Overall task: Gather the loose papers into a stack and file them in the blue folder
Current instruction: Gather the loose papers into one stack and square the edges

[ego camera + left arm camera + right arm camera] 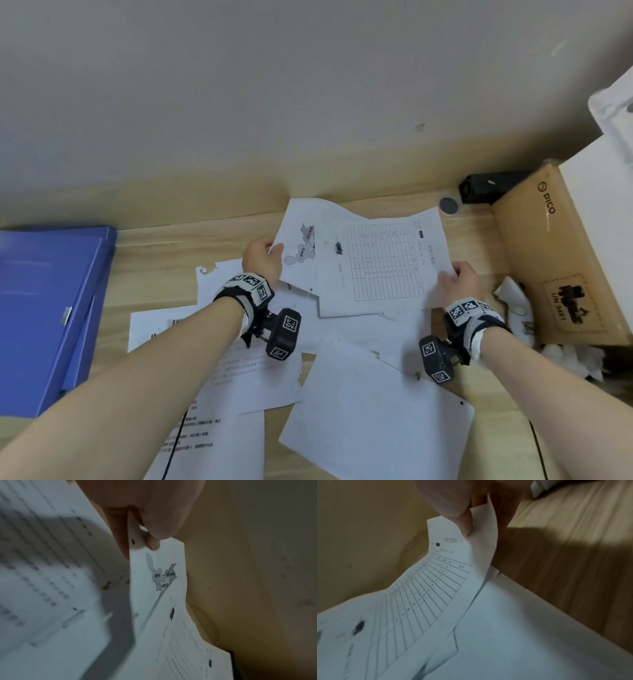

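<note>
Left hand (262, 257) and right hand (457, 279) each pinch an opposite edge of the held sheets (368, 260), which sag between them. Light, limp, easily creased paper; probably best gripped at both edges.

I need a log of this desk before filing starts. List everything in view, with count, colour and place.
held papers: at least two overlapping, white, a map and a table printed on them, lifted at centre back
loose papers: several, white, scattered on the desk nearer the person
blue folder: one, blue, closed, far left
cardboard box: one, brown, right
black device: one, black, back right by the wall
round lid: one, dark, beside the black device
crumpled tissue: white, against the box
desk: one, light wood
left hand: pinches the held papers' left edge
right hand: pinches their right edge
</note>
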`<state>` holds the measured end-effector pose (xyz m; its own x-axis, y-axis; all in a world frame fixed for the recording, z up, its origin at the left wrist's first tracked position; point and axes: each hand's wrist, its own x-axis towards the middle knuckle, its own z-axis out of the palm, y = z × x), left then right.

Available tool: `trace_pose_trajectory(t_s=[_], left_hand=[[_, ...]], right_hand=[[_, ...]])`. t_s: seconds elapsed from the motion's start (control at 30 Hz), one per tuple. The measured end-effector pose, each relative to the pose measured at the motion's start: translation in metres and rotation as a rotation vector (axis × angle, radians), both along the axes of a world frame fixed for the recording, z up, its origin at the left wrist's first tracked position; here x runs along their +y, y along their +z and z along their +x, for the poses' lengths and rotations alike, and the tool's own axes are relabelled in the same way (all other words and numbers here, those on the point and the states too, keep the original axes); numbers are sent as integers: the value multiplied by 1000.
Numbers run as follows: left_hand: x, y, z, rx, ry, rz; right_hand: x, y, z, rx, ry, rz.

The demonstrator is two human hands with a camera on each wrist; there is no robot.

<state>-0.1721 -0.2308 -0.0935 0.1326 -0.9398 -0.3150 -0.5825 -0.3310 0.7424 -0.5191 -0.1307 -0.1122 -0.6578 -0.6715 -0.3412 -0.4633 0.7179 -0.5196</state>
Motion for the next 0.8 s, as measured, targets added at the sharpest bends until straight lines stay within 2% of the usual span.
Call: trace_pose_trajectory(t_s=[0.07, 0.27, 0.43, 0.6, 0.7, 0.8], left_hand=[[4, 4, 20, 21, 86, -16], [27, 20, 87, 59, 338, 35], [59, 30, 117, 47, 439, 34], [104, 23, 125, 53, 425, 149], [141, 23, 126, 88, 341, 255], [177, 25, 127, 136, 221, 388]], right_hand=[[4, 9, 0, -20, 1, -72], [8, 29, 13, -158, 80, -119], [10, 40, 41, -287, 168, -110], [11, 31, 72, -313, 268, -40], [15, 17, 92, -360, 303, 55], [21, 4, 113, -327, 378, 135]])
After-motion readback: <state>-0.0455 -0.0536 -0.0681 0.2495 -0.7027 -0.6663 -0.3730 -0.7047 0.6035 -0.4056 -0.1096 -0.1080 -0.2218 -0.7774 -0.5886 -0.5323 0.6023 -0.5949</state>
